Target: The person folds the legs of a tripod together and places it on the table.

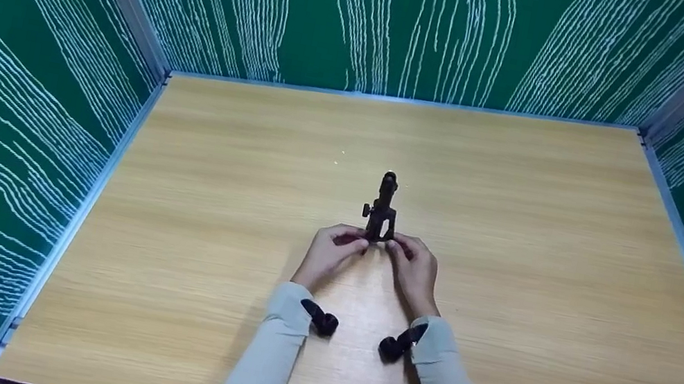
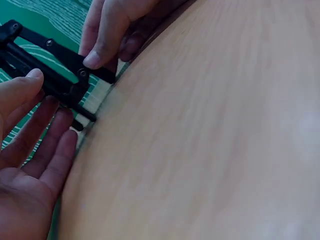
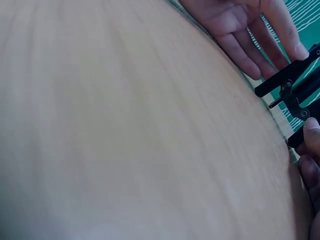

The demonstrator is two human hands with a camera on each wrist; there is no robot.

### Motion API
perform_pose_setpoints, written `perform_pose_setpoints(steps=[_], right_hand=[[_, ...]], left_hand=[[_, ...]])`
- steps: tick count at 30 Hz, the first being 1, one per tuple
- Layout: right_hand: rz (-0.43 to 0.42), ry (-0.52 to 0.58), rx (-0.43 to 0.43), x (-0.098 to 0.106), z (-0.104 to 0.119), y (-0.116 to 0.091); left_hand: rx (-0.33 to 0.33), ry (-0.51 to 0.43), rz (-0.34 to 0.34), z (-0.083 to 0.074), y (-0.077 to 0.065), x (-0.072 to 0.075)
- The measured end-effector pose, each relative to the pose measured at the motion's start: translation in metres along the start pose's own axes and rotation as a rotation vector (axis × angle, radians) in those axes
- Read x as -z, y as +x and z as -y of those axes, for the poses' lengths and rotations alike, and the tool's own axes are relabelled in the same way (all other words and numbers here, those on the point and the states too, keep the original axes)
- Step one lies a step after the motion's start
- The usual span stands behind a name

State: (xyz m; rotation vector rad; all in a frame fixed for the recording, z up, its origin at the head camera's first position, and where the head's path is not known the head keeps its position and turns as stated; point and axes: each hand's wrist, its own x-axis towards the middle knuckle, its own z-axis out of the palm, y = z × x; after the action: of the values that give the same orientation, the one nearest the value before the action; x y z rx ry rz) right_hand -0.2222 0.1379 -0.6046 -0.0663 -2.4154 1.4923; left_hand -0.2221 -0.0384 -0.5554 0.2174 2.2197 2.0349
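A small black tripod (image 1: 384,208) stands upright in the middle of the table, between both hands. A knob sticks out from its left side. My left hand (image 1: 331,253) pinches one tripod leg, with the thumb along it and the other fingers extended below in the left wrist view. My right hand (image 1: 417,274) holds another leg between thumb and fingers. Both wrist views show the tripod legs (image 2: 62,56) partly spread, with a hinged brace (image 3: 292,102) between them. Whether the feet touch the tabletop, I cannot tell.
The wood-grained table (image 1: 236,152) is bounded by green panels (image 1: 304,9) with white wavy lines, set in metal frames. A few tiny white specks (image 1: 336,162) lie behind the tripod. Black wrist devices (image 1: 324,324) sit at both sleeve cuffs.
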Motion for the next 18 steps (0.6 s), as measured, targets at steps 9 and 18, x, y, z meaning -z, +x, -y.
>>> perform_pose_setpoints(steps=[9, 18], right_hand=[[-0.001, -0.025, -0.005, -0.001, 0.000, 0.001], [-0.003, -0.032, 0.000, -0.001, 0.001, 0.000]], left_hand=[[-0.039, 0.031, 0.033, 0.011, 0.021, 0.018], [-0.127, 0.002, 0.068, -0.053, 0.019, 0.026]])
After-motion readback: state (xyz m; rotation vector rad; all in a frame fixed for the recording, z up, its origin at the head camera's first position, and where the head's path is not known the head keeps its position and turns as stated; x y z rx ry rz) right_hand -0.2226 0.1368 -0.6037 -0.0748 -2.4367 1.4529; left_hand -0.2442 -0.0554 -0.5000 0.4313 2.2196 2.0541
